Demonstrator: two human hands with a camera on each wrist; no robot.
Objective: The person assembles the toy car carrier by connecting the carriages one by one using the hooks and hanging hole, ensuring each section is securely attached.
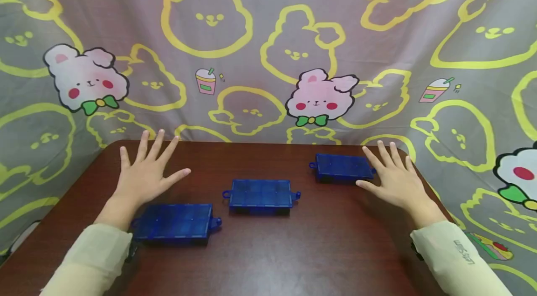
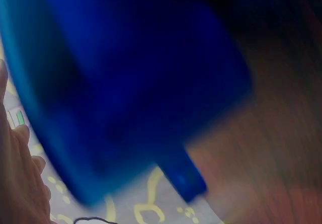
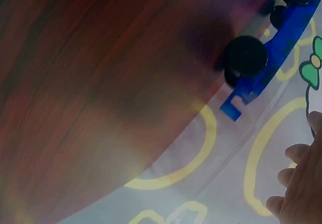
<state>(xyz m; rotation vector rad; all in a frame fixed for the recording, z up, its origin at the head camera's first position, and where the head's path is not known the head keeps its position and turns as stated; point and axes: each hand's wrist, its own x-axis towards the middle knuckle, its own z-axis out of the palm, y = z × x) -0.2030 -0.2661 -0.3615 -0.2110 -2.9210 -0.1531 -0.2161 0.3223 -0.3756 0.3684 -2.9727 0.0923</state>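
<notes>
Three blue toy train cars stand on the table, each a flat see-through rectangle with small couplings at its ends. The left car [image 1: 176,222] lies just below my left hand [image 1: 144,175], whose fingers are spread and hold nothing. In the left wrist view a blue car [image 2: 151,83] fills much of the picture, blurred and close. The middle car [image 1: 261,194] sits between the two hands. My right hand [image 1: 394,182], also spread and holding nothing, is beside the far-right car [image 1: 344,168], its fingers overlapping that end. Black wheels [image 3: 246,56] show under a car in the right wrist view.
The dark brown wooden table [image 1: 268,258] has rounded far corners. Behind it hangs a grey curtain [image 1: 260,72] printed with yellow outlines and cartoon rabbits. Pale sleeves [image 1: 455,249] cover both forearms.
</notes>
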